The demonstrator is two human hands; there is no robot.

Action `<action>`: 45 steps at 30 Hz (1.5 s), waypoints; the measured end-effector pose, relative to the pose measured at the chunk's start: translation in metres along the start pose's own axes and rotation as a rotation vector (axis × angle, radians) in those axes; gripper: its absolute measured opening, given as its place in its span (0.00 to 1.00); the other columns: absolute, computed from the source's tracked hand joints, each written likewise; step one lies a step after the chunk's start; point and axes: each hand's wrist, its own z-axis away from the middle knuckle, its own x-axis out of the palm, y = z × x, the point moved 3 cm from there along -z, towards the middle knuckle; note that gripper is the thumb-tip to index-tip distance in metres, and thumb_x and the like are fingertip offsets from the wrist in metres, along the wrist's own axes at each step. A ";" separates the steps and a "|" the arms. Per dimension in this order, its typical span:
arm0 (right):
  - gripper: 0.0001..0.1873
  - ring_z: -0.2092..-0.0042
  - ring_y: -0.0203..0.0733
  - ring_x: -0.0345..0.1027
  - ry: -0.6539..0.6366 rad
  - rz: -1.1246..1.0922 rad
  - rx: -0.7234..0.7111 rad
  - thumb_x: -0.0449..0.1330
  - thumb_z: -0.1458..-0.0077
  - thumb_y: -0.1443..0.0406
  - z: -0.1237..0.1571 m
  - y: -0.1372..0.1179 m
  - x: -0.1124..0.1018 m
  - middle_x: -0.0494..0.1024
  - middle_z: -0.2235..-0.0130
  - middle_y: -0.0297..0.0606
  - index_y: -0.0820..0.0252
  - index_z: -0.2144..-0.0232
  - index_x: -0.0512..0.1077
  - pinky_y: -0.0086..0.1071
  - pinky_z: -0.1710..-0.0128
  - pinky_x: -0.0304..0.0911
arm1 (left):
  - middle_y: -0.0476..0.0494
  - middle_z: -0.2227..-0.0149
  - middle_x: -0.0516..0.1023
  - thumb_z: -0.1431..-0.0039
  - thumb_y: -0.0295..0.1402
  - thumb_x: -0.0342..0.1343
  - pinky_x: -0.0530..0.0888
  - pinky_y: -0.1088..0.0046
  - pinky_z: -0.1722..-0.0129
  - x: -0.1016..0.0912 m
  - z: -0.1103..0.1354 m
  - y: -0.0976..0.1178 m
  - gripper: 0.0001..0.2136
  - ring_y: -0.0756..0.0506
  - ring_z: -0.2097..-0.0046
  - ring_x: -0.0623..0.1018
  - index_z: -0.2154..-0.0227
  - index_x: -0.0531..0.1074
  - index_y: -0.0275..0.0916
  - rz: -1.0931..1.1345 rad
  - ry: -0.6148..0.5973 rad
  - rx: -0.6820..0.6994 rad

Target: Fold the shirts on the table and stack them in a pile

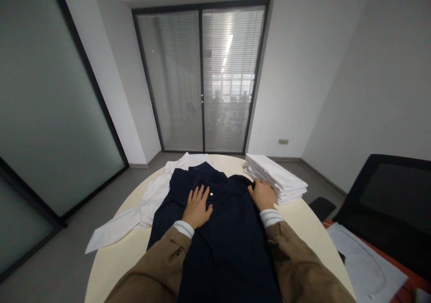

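A navy blue shirt (232, 231) lies front side up, its collar toward the far side and a white button showing near the top. My left hand (197, 208) rests flat on the upper front of the shirt, fingers stretched out beside that button. At the shirt's upper right edge, my right hand (263, 196) has its thumb and curled fingers on the cloth; the fingertips are partly hidden. Just beyond this hand sits a stack of folded white cloth (279, 177), possibly shirts.
The round cream table (134, 244) carries everything. A loose white garment (156, 195) lies partly under the navy shirt, one sleeve hanging past the left edge. On the right stand a black mesh chair (390, 195) and papers (363, 258) on a red surface. Glass doors (202, 83) close the back.
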 end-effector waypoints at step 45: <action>0.29 0.46 0.54 0.71 -0.301 -0.574 0.099 0.56 0.40 0.50 -0.020 0.012 0.038 0.77 0.49 0.54 0.69 0.50 0.75 0.40 0.45 0.63 | 0.41 0.29 0.49 0.37 0.35 0.50 0.49 0.50 0.32 -0.006 0.001 0.006 0.35 0.36 0.29 0.51 0.30 0.45 0.48 0.002 -0.012 0.022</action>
